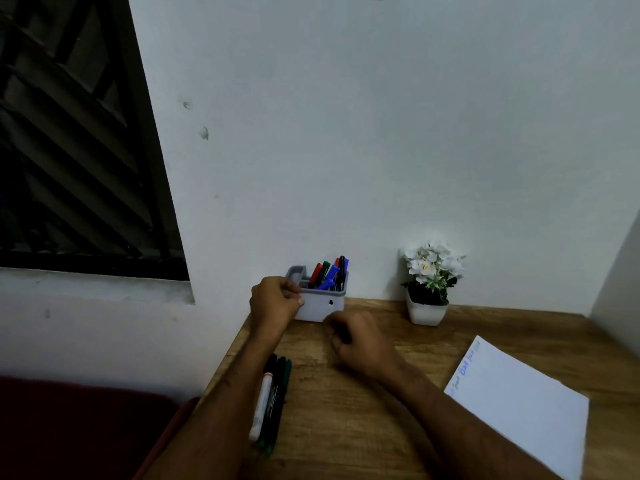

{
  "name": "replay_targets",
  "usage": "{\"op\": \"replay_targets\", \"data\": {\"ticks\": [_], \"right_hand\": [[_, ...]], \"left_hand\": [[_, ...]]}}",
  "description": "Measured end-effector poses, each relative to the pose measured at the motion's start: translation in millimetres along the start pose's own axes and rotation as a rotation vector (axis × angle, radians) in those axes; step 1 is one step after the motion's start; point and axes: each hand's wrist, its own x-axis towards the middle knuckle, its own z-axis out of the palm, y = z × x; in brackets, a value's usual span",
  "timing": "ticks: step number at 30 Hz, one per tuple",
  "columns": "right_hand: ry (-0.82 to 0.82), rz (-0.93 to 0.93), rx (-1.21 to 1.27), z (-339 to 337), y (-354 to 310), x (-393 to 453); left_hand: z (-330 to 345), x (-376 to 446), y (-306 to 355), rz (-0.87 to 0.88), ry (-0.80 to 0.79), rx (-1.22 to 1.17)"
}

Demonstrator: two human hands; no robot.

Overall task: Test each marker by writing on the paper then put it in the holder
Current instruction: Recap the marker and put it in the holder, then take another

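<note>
A white and grey holder [320, 306] stands against the wall at the back of the wooden desk, with several red, green, blue and black markers [329, 273] upright in it. My left hand [275, 301] grips the holder's left corner. My right hand [360, 341] hovers in front of the holder with fingers curled; it is blurred and I see nothing in it. Several markers [272, 398], one white and the rest dark, lie side by side on the desk by my left forearm. The white paper [519, 407] lies at the right with a little writing near its far edge.
A small white pot of white flowers [427, 285] stands right of the holder by the wall. The desk's left edge [225, 351] runs under my left forearm. A dark window [76, 150] fills the upper left. A wall corner rises at the far right.
</note>
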Motion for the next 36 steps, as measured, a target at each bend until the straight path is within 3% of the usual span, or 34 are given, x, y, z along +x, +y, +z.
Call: {"op": "replay_targets", "data": {"ticks": [6, 12, 36], "right_hand": [[0.051, -0.024, 0.024, -0.7, -13.3, -22.5], [0.05, -0.017, 0.054, -7.2, -19.0, -49.3], [0.078, 0.004, 0.038, -31.8, -7.6, -93.8]], "left_hand": [[-9.9, -45.0, -0.3, 0.038, -0.137, 0.457], [0.5, -87.5, -1.0, 0.082, -0.104, 0.665], [10.0, -116.8, 9.0, 0.031, -0.042, 0.714]]}}
